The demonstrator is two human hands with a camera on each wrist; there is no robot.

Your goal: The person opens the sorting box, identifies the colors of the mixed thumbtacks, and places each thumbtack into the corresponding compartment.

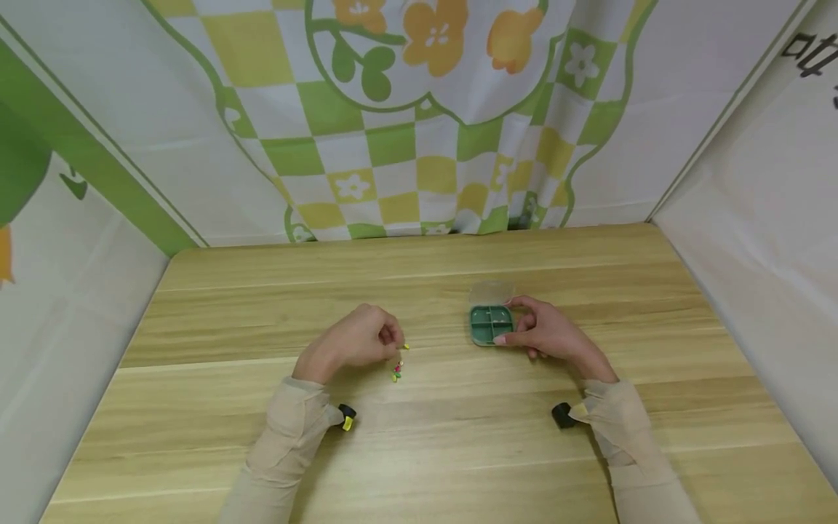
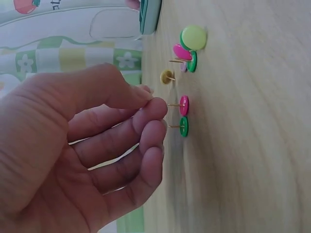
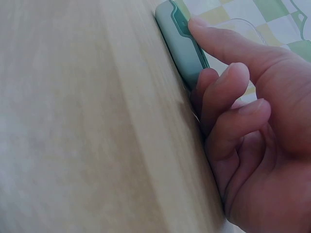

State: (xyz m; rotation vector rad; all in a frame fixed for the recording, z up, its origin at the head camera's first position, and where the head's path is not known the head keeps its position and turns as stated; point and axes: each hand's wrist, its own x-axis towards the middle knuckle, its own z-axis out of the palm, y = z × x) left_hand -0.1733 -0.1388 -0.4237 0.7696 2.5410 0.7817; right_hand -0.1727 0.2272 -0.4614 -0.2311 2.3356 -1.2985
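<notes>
In the head view, a small green box [image 1: 481,335] with four-part divisions has its clear lid [image 1: 492,292] folded back on the far side. My right hand [image 1: 546,331] grips its right side, thumb at the near edge and a finger at the far edge. My left hand [image 1: 360,336] is just above several thumbtacks, thumb and fingertips drawn together; whether a tack is between them is hidden. In the left wrist view, a pink thumbtack [image 2: 184,105] and a green thumbtack [image 2: 184,126] stand pin up beside the fingertips. A gold thumbtack [image 2: 166,77] lies tilted near the thumb.
Farther tacks cluster together, with a light green thumbtack [image 2: 194,38] among them. The wooden table [image 1: 445,451] meets a patterned curtain [image 1: 393,156] at the back and a white cloth side [image 1: 753,240] on the right. Black wrist-worn pieces [image 1: 562,415] sit near both cuffs.
</notes>
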